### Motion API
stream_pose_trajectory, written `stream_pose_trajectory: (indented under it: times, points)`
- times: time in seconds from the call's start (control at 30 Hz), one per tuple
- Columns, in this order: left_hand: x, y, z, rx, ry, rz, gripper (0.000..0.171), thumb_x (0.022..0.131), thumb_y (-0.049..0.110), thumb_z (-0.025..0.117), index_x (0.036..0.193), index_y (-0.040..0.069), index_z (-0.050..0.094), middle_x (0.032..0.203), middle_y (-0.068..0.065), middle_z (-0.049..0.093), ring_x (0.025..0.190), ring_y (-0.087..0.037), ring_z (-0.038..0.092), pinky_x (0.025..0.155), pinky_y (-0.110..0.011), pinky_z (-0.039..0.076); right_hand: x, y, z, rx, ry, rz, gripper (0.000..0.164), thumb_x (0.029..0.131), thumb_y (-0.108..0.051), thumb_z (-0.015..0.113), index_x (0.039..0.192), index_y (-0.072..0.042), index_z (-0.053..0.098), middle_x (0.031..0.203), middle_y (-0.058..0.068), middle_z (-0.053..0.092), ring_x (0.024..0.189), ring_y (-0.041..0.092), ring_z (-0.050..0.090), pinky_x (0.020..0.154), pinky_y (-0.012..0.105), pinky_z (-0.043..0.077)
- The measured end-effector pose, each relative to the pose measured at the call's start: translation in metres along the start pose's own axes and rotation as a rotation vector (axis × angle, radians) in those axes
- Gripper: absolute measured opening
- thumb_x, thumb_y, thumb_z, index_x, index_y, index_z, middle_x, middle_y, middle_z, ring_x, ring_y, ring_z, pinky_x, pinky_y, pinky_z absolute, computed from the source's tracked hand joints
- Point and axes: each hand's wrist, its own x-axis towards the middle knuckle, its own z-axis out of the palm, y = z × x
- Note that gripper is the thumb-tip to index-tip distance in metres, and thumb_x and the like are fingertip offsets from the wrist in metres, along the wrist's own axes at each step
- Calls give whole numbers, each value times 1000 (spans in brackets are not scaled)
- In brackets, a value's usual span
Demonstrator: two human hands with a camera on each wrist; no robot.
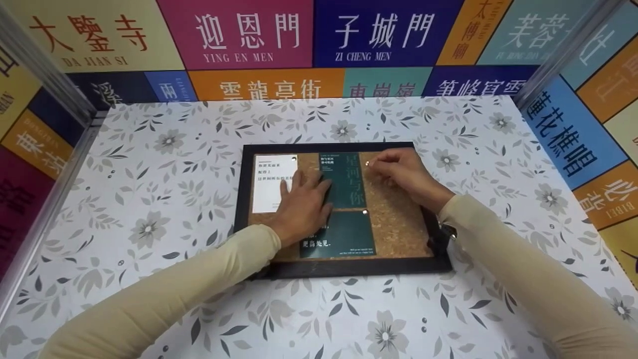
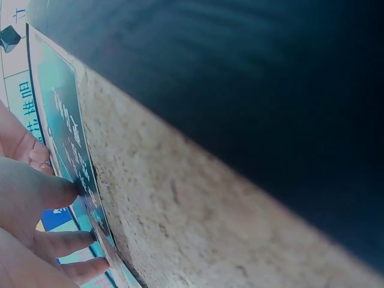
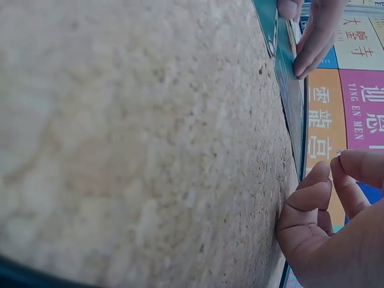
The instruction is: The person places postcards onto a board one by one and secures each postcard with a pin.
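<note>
A black-framed cork board [image 1: 401, 224] lies on the table with three cards on it. My left hand [image 1: 303, 207] rests with fingers spread over the upper dark green card [image 1: 349, 184] and reaches the edge of the white card [image 1: 269, 192]. Under its palm side lies the lower green card [image 1: 344, 237], partly hidden. At the upper green card's right edge, my right hand [image 1: 401, 169] pinches a small pale push pin [image 1: 367, 163] between thumb and index finger. In the right wrist view, those fingertips [image 3: 354, 165] meet just above the cork.
A push pin [image 1: 365, 212] sits at the lower green card's top right corner, and another [image 1: 293, 159] at the white card's. Bare cork spans the board's right side. A floral cloth [image 1: 164, 199] covers the table; colourful printed panels [image 1: 249, 35] enclose its back and sides.
</note>
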Motion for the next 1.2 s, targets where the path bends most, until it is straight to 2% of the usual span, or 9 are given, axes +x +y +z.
stream_pose_trajectory:
  times: [0.57,0.7,0.93,1.2]
  points:
    - [-1,-1,3,10,6,0,59,113,33,62,166,10,50,175,-15,39,161,-52,25,123,-81,21,14,-4,8,66,-23,18,15,104,-10,72,106,5,76,79,3,68,66,11,57,57,23,46]
    - [-2,-1,2,10,-1,-1,59,113,33,61,166,10,50,176,-16,38,162,-53,22,123,-81,20,18,-4,10,98,-38,39,19,104,-11,72,110,7,76,80,3,69,65,11,58,56,23,46]
    - [0,-2,1,-13,5,0,58,113,32,61,165,9,51,176,-17,38,161,-54,23,123,-81,20,26,-5,12,124,-15,93,18,104,-10,72,114,5,77,75,2,68,59,10,58,49,23,44]
    - [0,0,-1,11,-9,-8,59,113,34,62,166,11,49,177,-14,36,162,-52,22,124,-80,20,34,-7,15,172,-21,125,19,106,-10,71,116,5,77,70,1,63,55,10,55,46,22,41]
